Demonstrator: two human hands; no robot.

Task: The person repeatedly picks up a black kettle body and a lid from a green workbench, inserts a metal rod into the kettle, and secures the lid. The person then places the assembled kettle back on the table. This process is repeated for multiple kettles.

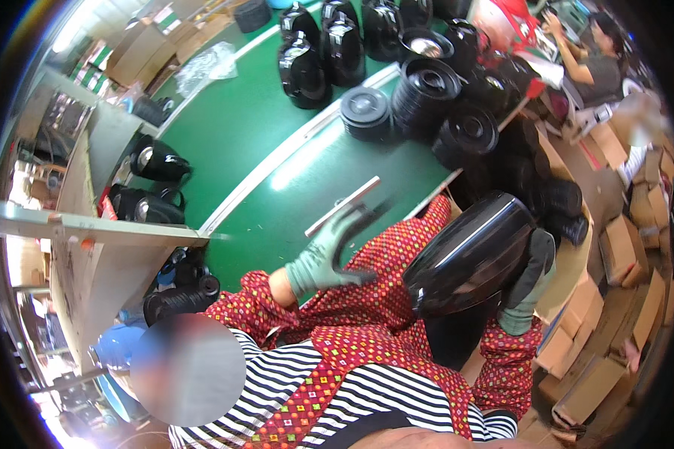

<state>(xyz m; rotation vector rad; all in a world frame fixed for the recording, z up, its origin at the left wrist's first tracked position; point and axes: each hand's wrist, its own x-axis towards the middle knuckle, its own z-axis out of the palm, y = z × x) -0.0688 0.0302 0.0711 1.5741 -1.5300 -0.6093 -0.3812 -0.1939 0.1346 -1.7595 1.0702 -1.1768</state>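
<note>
My right hand (530, 280), in a grey-green glove with dark palm, grips a glossy black, rounded jug-like shell (468, 258) by its right side. The shell is tilted in front of my body, above my lap. My left hand (329, 251), gloved the same way, is open, with its thumb and fingers spread apart, to the left of the shell. A thin white strip (343, 206) lies by its fingertips at the green table (254, 187); whether they touch it, I cannot tell. Dark blur surrounds the left fingers.
Black shells (303, 71) stand at the table's far side, near stacked black round lids (365, 112). Two black jugs (157, 161) lie at the left. A pale rail (299, 138) crosses the table. Cardboard boxes (625, 251) and a seated person (599, 67) are on the right.
</note>
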